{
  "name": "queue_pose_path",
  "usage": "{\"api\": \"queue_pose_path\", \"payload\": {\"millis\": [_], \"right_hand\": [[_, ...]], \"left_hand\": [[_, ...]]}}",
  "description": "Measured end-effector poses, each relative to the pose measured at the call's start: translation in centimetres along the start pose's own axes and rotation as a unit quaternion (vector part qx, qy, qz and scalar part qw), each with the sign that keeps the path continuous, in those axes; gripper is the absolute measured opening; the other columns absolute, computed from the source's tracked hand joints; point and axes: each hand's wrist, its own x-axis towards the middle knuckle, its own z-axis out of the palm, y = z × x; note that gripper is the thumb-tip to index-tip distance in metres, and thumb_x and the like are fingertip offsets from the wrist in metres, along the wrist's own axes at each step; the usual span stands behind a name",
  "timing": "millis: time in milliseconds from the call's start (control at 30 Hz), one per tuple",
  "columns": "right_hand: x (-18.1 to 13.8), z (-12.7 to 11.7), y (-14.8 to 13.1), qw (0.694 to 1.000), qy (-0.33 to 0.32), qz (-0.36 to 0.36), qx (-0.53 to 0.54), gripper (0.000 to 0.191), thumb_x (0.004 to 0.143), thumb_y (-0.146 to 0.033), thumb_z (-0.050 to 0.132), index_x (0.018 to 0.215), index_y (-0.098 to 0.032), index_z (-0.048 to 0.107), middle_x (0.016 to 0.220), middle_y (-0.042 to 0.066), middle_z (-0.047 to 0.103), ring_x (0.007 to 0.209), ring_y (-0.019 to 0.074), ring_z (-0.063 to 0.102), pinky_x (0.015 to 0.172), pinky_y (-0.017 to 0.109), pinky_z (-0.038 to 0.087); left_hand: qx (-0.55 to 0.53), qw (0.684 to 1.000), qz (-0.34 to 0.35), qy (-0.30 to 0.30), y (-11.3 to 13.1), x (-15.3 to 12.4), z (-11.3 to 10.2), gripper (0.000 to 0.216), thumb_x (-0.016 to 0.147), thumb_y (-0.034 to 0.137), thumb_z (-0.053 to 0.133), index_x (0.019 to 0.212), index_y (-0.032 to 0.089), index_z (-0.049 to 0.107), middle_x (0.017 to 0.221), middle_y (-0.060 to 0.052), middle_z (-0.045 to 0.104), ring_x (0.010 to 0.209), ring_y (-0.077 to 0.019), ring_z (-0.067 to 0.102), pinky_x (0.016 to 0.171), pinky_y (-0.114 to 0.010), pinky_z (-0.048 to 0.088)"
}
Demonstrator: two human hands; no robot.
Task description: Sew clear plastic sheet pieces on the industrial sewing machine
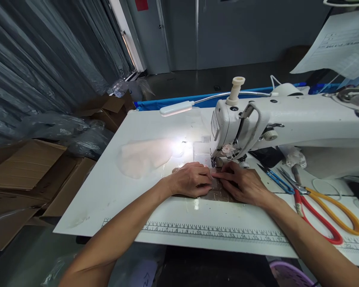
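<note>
My left hand rests with curled fingers on a thin piece of fabric that looks brownish and partly see-through, just left of the presser foot. My right hand pinches the same fabric close to the foot, thumb and forefinger nearly meeting the left fingertips. Both hands are closed, and the gripped edges are mostly hidden under the fingers. The white sewing machine stands right behind them, its needle area partly covered. A sheer pale pink fabric piece lies flat on the table to the left.
Blue-handled snips, red-handled scissors and yellow-handled scissors lie beside my right forearm. A lit lamp hangs over the white table. A printed ruler runs along its front edge. Cardboard boxes stand left.
</note>
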Motion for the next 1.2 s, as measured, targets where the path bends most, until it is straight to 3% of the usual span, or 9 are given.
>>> {"api": "queue_pose_path", "payload": {"millis": [300, 500, 733, 933, 1200], "right_hand": [[0.1, 0.1, -0.6, 0.999, -0.012, 0.004, -0.045, 0.037, 0.096, -0.032, 0.041, 0.125, -0.028, 0.063, 0.105, 0.012, 0.064, 0.086, 0.0232, 0.063, 0.058, 0.030, 0.048], [0.4, 0.0, -1.3, 0.997, -0.015, 0.036, -0.071, 0.040, 0.097, -0.032, 0.036, 0.127, -0.025, 0.062, 0.102, 0.014, 0.065, 0.079, 0.0240, 0.064, 0.052, 0.030, 0.046], [0.2, -0.1, -1.4, 0.999, -0.018, 0.031, -0.014, 0.041, 0.097, -0.031, 0.037, 0.131, -0.021, 0.058, 0.105, 0.015, 0.065, 0.081, 0.0243, 0.065, 0.062, 0.035, 0.053], [0.2, -0.1, -1.4, 1.000, -0.008, 0.016, 0.002, 0.039, 0.096, -0.027, 0.039, 0.127, -0.019, 0.061, 0.106, 0.015, 0.065, 0.088, 0.0258, 0.066, 0.066, 0.037, 0.055], [0.3, -0.1, -1.6, 0.998, 0.011, 0.011, -0.056, 0.039, 0.097, -0.029, 0.038, 0.124, -0.018, 0.064, 0.103, 0.016, 0.067, 0.080, 0.0261, 0.067, 0.049, 0.030, 0.049]], "left_hand": [[-0.032, 0.999, -0.005, -0.005, 0.1, 0.0, -0.3, 0.015, 0.077, 0.023, 0.058, 0.084, 0.017, 0.070, 0.087, -0.004, 0.068, 0.071, -0.0149, 0.059, 0.071, -0.031, 0.050], [0.030, 0.998, -0.010, -0.048, 0.0, -0.1, -0.4, 0.021, 0.081, 0.027, 0.054, 0.086, 0.015, 0.069, 0.087, -0.007, 0.065, 0.069, -0.0158, 0.055, 0.072, -0.032, 0.048], [0.038, 0.995, -0.040, -0.082, -0.1, 0.0, -0.6, 0.027, 0.084, 0.032, 0.053, 0.096, 0.013, 0.069, 0.091, -0.009, 0.064, 0.072, -0.0175, 0.054, 0.076, -0.034, 0.047], [0.026, 0.993, -0.061, -0.095, -0.2, 0.0, -0.8, 0.031, 0.086, 0.032, 0.052, 0.105, 0.013, 0.067, 0.113, -0.012, 0.063, 0.086, -0.0207, 0.058, 0.086, -0.038, 0.045], [0.042, 0.990, -0.070, -0.116, -0.5, 0.2, -0.9, 0.040, 0.089, 0.035, 0.048, 0.116, 0.009, 0.062, 0.116, -0.014, 0.061, 0.090, -0.0223, 0.059, 0.088, -0.038, 0.044]]}}
